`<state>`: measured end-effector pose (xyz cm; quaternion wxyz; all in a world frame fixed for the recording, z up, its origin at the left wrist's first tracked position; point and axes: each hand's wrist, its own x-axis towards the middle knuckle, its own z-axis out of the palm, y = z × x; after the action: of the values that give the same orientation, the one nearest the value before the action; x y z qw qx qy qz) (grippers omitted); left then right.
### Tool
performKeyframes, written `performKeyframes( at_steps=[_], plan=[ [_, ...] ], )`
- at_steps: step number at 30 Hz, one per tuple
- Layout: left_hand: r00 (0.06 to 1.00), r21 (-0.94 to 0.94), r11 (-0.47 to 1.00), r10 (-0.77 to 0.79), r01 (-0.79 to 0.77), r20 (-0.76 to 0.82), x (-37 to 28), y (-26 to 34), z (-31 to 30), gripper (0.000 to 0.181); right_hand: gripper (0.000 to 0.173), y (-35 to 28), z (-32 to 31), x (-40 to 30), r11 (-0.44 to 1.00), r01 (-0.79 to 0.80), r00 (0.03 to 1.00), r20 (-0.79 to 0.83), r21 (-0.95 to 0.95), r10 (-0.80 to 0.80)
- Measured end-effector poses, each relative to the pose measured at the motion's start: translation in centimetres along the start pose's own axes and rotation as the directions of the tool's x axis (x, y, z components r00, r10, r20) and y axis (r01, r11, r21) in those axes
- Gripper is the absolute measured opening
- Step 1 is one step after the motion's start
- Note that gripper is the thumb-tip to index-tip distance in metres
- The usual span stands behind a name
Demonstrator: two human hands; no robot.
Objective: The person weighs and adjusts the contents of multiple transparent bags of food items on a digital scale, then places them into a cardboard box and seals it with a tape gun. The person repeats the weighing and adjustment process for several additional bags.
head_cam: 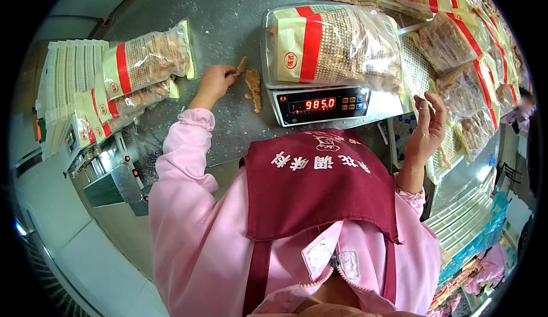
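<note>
My left hand (212,85) pinches a thin strip of brown, crumb-coated food (242,65) above the grey metal tabletop. Just to the right of it lie loose coated pieces (254,86) on the table, beside the scale. A digital weighing scale (322,106) with a lit red display carries a large clear bag (342,45) with a red band, filled with similar brown pieces. My right hand (426,130) is raised to the right of the scale, empty, its fingers loosely curled and apart. It is in front of a pale plastic crate (441,169).
More filled bags (145,60) are stacked at the left, near nested pale crates (70,68) and a machine (113,184) with a green belt. Filled bags (462,85) crowd the right side. A box of blue items (398,139) sits below. Another person (520,107) is at the far right.
</note>
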<state>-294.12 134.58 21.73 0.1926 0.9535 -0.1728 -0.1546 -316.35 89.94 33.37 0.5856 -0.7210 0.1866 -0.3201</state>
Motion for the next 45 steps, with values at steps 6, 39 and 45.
performKeyframes(
  at_steps=[6, 39, 45],
  plan=[
    [0.97, -0.029, 0.999, -0.03, 0.024, -0.241, -1.3, -2.0, 1.3, 0.027, 0.018, 0.0, 0.2, -0.1, 0.999, -0.026, 1.0, -0.001, -0.023, 0.026],
    [0.797, -0.673, 0.707, -0.268, -0.219, -0.541, -2.0, 12.2, 0.0, 0.028, 0.017, -2.5, 4.0, 1.7, 0.995, 0.092, 0.983, 0.163, -0.046, -0.084],
    [0.779, -0.585, 0.742, -0.139, -0.327, -0.612, -4.9, 13.0, 1.9, 0.048, 0.018, -2.9, 6.0, 2.8, 0.991, 0.124, 0.958, 0.268, -0.057, -0.105]
  ],
)
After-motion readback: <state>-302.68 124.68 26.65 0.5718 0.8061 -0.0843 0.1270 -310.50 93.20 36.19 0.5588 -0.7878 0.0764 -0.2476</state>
